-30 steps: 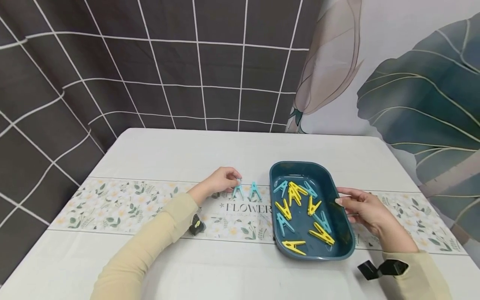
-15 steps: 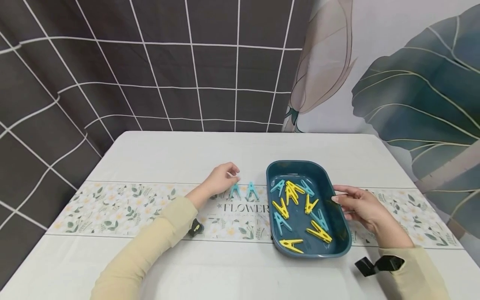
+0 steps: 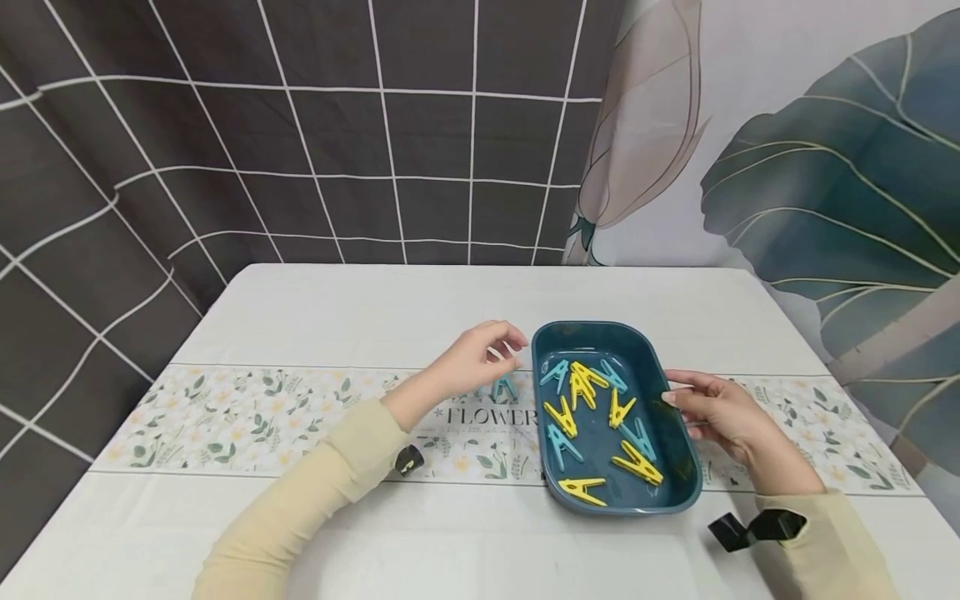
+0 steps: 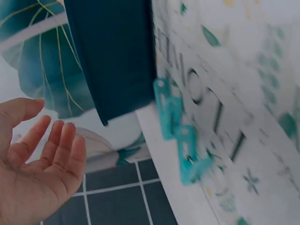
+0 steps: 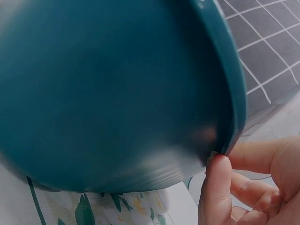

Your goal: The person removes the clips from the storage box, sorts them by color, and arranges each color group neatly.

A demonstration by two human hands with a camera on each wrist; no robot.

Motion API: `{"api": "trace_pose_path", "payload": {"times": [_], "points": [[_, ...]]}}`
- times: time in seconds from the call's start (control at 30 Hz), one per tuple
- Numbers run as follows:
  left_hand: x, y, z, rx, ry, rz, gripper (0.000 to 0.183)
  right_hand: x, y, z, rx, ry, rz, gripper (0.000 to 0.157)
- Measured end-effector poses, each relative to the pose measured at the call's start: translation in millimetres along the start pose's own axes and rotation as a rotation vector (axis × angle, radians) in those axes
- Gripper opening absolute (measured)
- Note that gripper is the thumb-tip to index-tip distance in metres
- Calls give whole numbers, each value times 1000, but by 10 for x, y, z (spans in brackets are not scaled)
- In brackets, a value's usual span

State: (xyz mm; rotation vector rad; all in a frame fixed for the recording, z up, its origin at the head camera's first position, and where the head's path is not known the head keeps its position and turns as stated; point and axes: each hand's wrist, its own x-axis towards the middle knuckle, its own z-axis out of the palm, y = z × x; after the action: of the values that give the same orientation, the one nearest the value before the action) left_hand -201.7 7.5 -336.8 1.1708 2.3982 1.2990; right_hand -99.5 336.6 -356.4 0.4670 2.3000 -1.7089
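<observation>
My left hand hovers over the table just left of the tray, its fingers loosely bent and nothing between them. Two light blue clothespins stand on the tablecloth near it; the left wrist view shows both, one clothespin right behind the other clothespin. From the head, the hand hides one of them and part of the other. On the right, my right hand pinches the side rim of a dark teal tray between thumb and fingers. Several yellow clothespins and several blue clothespins lie inside the tray.
A white tablecloth with a printed floral band covers the table. Behind it hang a dark gridded curtain and a pale curtain with large leaves. A black wrist camera sits on the right sleeve.
My left hand has left the left standing clothespin and moved right, over the clothespins toward the tray. My right hand stays on the tray rim. The head view has shifted slightly.
</observation>
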Motion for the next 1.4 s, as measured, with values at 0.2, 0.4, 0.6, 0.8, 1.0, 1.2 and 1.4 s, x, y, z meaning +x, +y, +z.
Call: {"api": "trace_pose_path", "payload": {"times": [0.2, 0.4, 0.6, 0.8, 1.0, 1.2, 1.4], "points": [[8, 154, 92, 12, -82, 146, 20, -5, 4, -5, -4, -2, -6, 64], [26, 338, 189, 55, -189, 253, 20, -4, 2, -3, 3, -5, -8, 64], [105, 417, 271, 145, -302, 290, 19, -4, -7, 5, 2, 2, -11, 64], [172, 434, 384, 194, -434, 314, 20, -2, -9, 12, 11, 2, -11, 63], [220, 414, 526, 253, -523, 291, 20, -14, 13, 15, 4, 1, -8, 63], [284, 388, 667, 329, -597, 280, 16, -25, 19, 15, 10, 4, -14, 62], [328, 394, 767, 417, -651, 216, 14, -28, 6, 19, 3, 10, -17, 62]]}}
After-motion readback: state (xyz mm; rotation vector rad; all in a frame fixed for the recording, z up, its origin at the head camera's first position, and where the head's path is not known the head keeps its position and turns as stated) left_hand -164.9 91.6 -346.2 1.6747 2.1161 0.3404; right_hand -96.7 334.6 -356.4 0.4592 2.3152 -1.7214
